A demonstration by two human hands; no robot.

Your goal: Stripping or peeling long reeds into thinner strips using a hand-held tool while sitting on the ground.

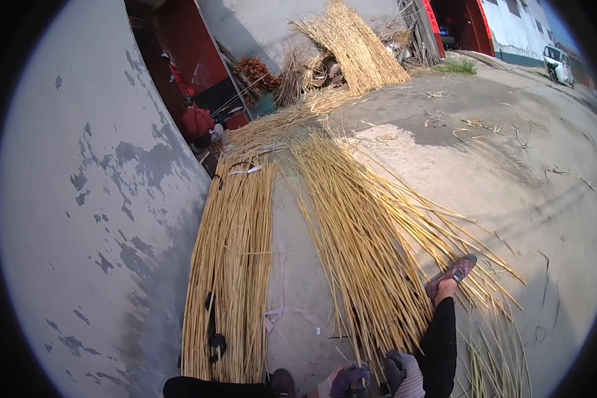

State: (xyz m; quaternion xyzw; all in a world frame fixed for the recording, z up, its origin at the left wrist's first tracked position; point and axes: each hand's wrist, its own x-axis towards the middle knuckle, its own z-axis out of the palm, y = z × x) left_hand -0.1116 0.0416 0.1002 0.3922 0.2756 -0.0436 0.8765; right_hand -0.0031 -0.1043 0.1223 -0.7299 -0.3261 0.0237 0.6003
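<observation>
A wide fan of dry yellow reed stalks (358, 234) lies on the ground before me, its near end reaching my hands. My left hand (349, 380), in a dark purple glove, closes around the end of a stalk at the bottom edge of the view. Beside it, my right hand (400, 370), gloved with a striped cuff, is curled at the near ends of the stalks. Whether its fingers grip any is hidden. To the left, a flatter bundle of stalks (234, 268) lies straight, with dark strips (214, 343) on it and a white strip (251, 170) across its far end.
My plaid shoe (452, 273) rests on the fan's right side. A pink ribbon (283, 312) lies between the bundles. A peeling wall (104, 224) rises at left. Another person (198, 122) crouches by the doorway. A straw stack (358, 54) leans at the back; thin stems (492, 358) lie at right.
</observation>
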